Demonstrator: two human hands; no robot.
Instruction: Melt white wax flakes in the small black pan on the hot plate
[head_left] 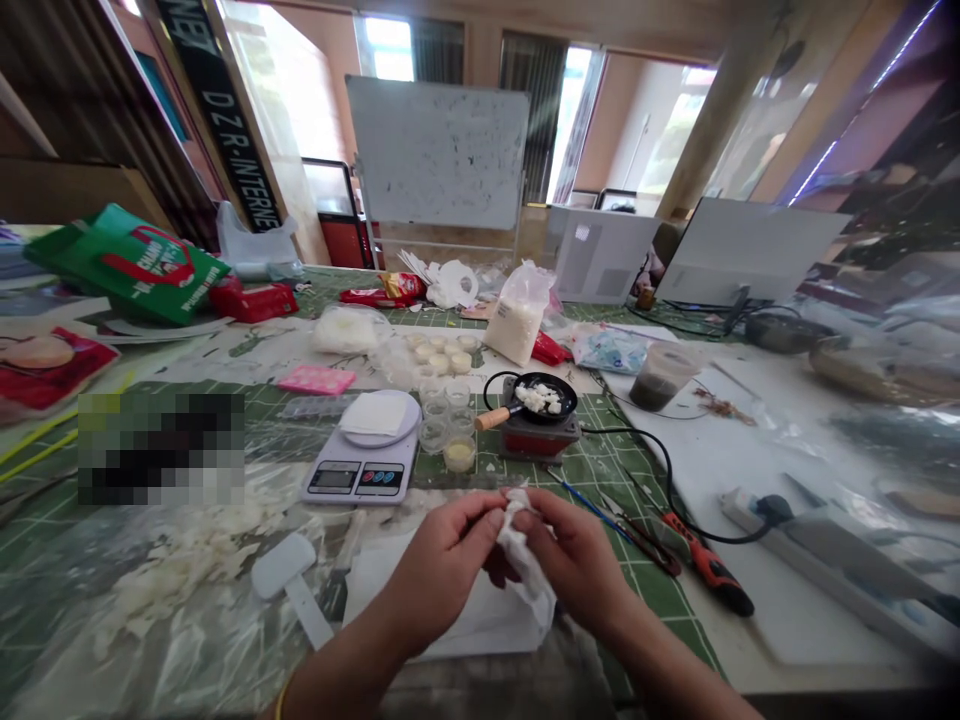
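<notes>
Above a stack of white paper sheets (480,625), my left hand (450,560) and my right hand (574,550) meet, fingertips pinching a crumpled white tissue (519,545). Part of the tissue hangs below the right fingers. Just beyond the hands, a small black frying pan (547,397) with a wooden handle holds white lumps and rests on a small red hot plate (536,440). Left of it are small clear cups (435,432), one with pale contents (459,455). A white kitchen scale (361,450) bears a folded white sheet (373,415).
White flakes (187,550) lie on plastic film at the left, beside a white scraper (285,565). On the right are an orange-handled tool (709,565), a blue thin tool (589,503), a power strip (817,560) with a black cable, and a cup of dark liquid (660,378).
</notes>
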